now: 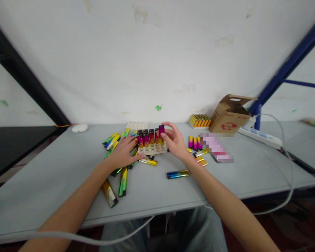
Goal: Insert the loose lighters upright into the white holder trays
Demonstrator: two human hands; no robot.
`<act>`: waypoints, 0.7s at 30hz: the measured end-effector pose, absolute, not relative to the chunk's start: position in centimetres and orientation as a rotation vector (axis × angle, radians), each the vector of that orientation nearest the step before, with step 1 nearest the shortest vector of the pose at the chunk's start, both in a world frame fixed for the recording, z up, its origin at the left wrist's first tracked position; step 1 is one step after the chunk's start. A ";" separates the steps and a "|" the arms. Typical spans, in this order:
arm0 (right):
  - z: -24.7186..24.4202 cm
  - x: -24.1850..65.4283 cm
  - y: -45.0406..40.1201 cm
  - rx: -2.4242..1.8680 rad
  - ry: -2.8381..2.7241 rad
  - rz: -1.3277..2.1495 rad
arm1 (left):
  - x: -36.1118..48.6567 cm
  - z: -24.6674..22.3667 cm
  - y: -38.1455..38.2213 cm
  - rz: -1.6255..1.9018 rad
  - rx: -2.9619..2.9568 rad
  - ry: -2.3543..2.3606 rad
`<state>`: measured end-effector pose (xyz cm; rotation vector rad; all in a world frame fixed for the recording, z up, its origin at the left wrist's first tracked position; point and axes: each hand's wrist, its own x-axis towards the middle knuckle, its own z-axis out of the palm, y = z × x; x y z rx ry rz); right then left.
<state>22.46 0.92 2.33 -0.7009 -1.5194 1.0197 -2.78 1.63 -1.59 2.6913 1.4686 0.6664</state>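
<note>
A white tray with round holes [152, 150] stands in the middle of the table, its back rows filled with upright red and purple lighters [146, 137]. My left hand [124, 152] rests at the tray's left side, fingers spread, holding nothing. Between the thumb and fingers of my right hand [174, 140] is an upright purple lighter [161, 132], at the right end of the tray and standing higher than the others. Whether its lower end is in a hole cannot be made out. Green and yellow lighters [123, 181] lie loose around my left hand.
A blue and yellow lighter [177, 174] lies in front. Pink and yellow lighters [195, 142] and a blurred pink object [216, 148] are at right. Behind are a filled tray [200, 121], an open carton [229, 117], a power strip [262, 137], another white tray [137, 126] and a white case [79, 128].
</note>
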 end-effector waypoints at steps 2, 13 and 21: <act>2.1 22.5 0.8 -0.768 -1.609 0.908 | -2.8 -1.5 1.6 0.690 2.691 1.446; 0.5 21.6 0.9 -0.778 -1.875 0.648 | -2.5 -1.2 1.4 0.619 2.707 1.490; -0.1 21.1 1.0 -0.794 -1.870 0.687 | -2.6 -1.3 1.5 0.621 2.700 1.481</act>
